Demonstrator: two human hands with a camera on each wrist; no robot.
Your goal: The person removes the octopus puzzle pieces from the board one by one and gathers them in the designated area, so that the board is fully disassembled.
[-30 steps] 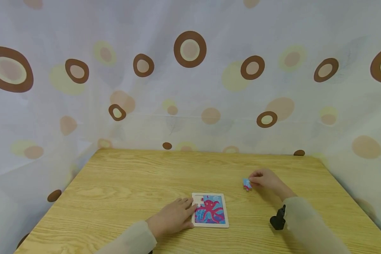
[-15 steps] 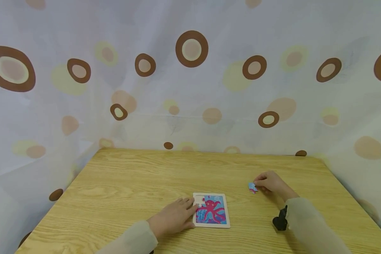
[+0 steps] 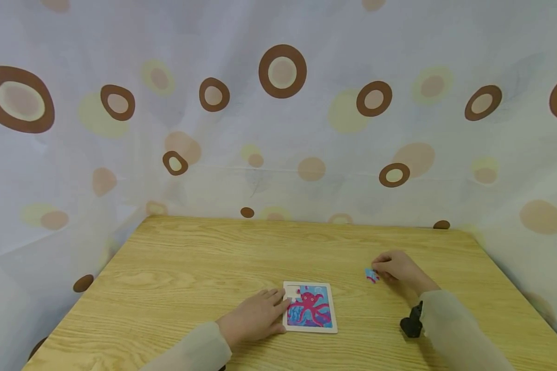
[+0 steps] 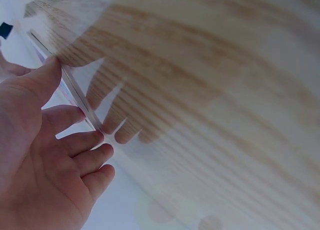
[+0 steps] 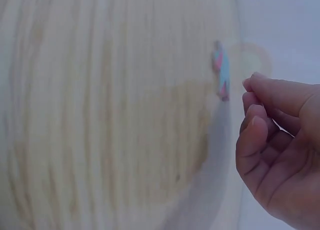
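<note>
**Piece [image 3: 372, 276] just off the right hand [image 3: 399, 270], puzzle [image 3: 310, 309] at the left**

The right hand is bent nearly closed, thumb and fingertips drawn together; its wrist view shows nothing between them and a small gap to the piece. The left hand [image 3: 252, 315] lies relaxed with fingers spread, holding nothing, its thumb and fingertips touching the puzzle's left edge.

From the right fingertips, the piece lies just leftward and slightly nearer the person, apparently flat on the desk [image 3: 213, 252]; the right hand is much the nearer. No clear long axis shows. The puzzle's gap [image 3: 292, 292], at its upper-left corner, is farther left, close by the left fingertips.

The piece is thin and knobbed, light blue and pink. The puzzle is flat and squarish: a pink-red octopus on blue inside a white frame [image 3: 333, 309]. The desk is yellowish, wavy-grained wood; behind it is creased white cloth [image 3: 255, 129] with brown rings.
</note>
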